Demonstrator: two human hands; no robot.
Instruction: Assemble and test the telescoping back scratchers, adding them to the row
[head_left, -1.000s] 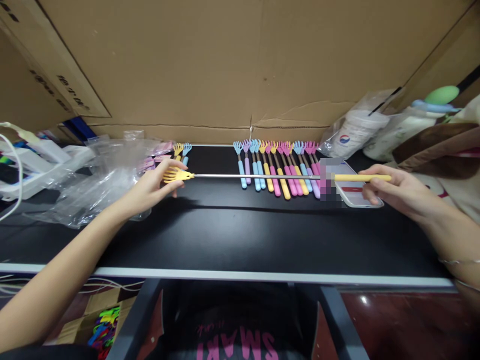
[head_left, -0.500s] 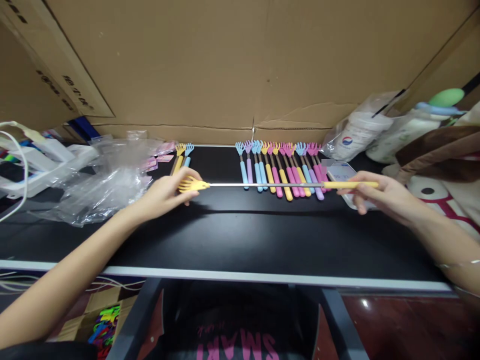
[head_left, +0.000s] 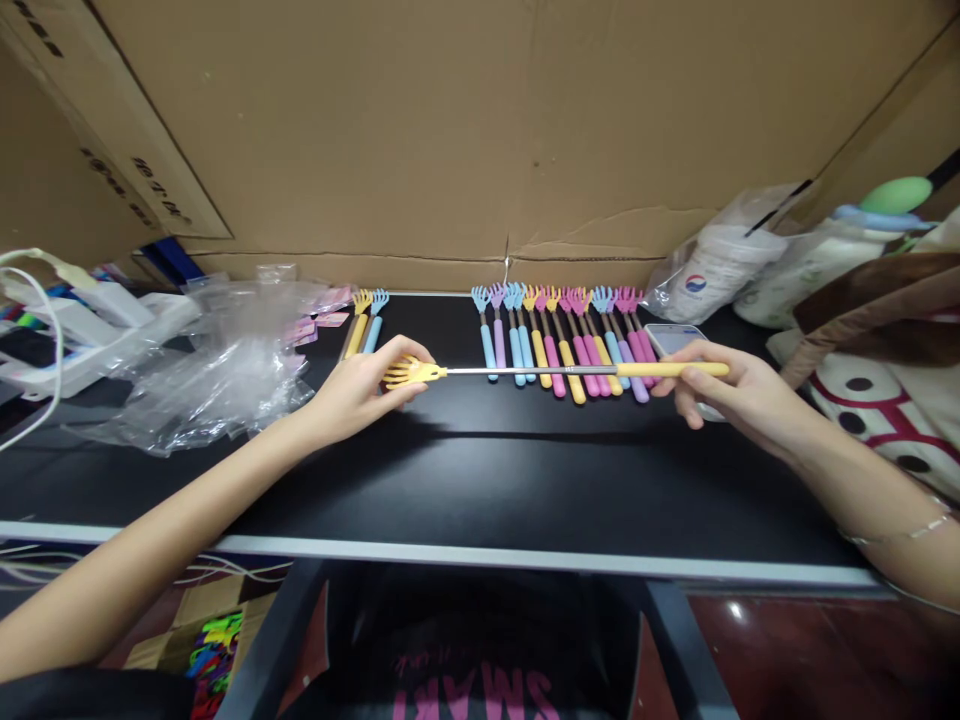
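Note:
Between my hands a yellow telescopic back scratcher point(head_left: 525, 371) is held level above the black table, its metal rod partly drawn out. My left hand point(head_left: 367, 385) is closed around the claw-shaped head. The yellow handle is in the grip of my right hand point(head_left: 720, 390), over a phone partly hidden behind it. Behind the rod lies a row of blue, purple, yellow and pink back scratchers point(head_left: 555, 345), claws toward the back wall. A yellow back scratcher point(head_left: 357, 325) and a blue back scratcher point(head_left: 374, 325) lie beyond my left hand.
Clear plastic bags point(head_left: 225, 370) and pink cards lie at the left, beside a white power strip point(head_left: 97, 340) with cables. A bagged cup point(head_left: 712, 270), a bottle point(head_left: 810, 260) and a brown-and-white bag point(head_left: 877, 330) stand at the right. A cardboard wall point(head_left: 420, 130) closes off the back.
Both hands have come closer together. The rod between them is shorter now, with the handle moved left and the claw head slightly right.

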